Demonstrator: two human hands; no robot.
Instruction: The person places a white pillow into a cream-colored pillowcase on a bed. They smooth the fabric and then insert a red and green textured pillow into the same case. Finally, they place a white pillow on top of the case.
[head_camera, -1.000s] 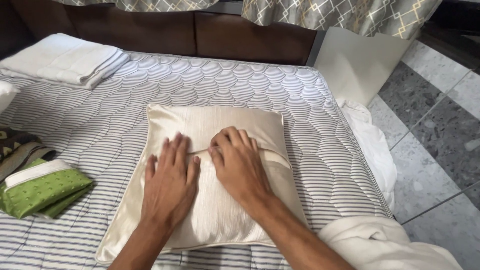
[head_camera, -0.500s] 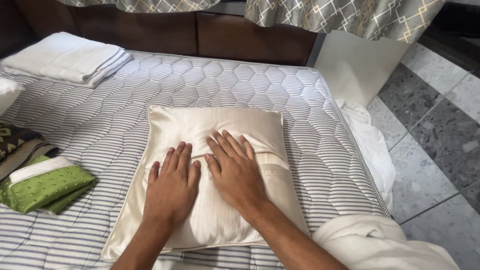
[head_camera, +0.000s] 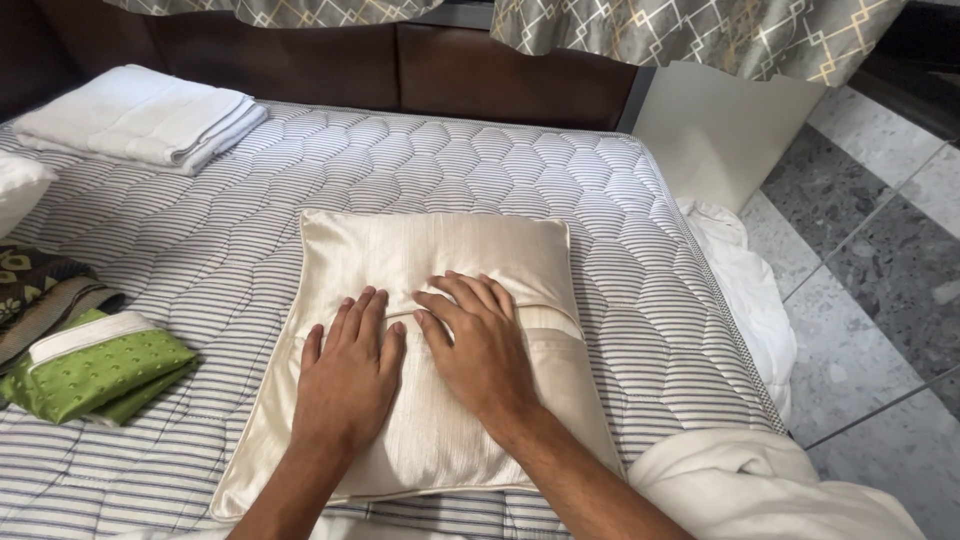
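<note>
Since the frame half a second earlier, both hands sit slightly nearer the pillow's lower half; their pose is otherwise unchanged.

Mattress (head_camera: 640, 260): quilted, blue-and-white striped, bare; lies under both hands and extends well beyond them on every side.

Pillow (head_camera: 440, 250): cream satin case, square, lying flat on the mattress directly beneath both hands; an envelope flap edge runs across it at the fingertips.

White bedding (head_camera: 760, 480): bunched over the mattress edge, to the right of the right forearm.

Folded white towels (head_camera: 140, 120): stacked far ahead and left of the left hand.

Green folded cloth (head_camera: 95, 370): white-banded, well to the left of the left hand, beside a dark patterned fabric (head_camera: 40, 290).

Left hand (head_camera: 345, 375): palm down, fingers spread lightly, pressed flat on the pillow.

Right hand (head_camera: 480, 345): palm down, fingers extended and close together, flat on the pillow, just beside the left hand, fingertips at the flap edge.
</note>
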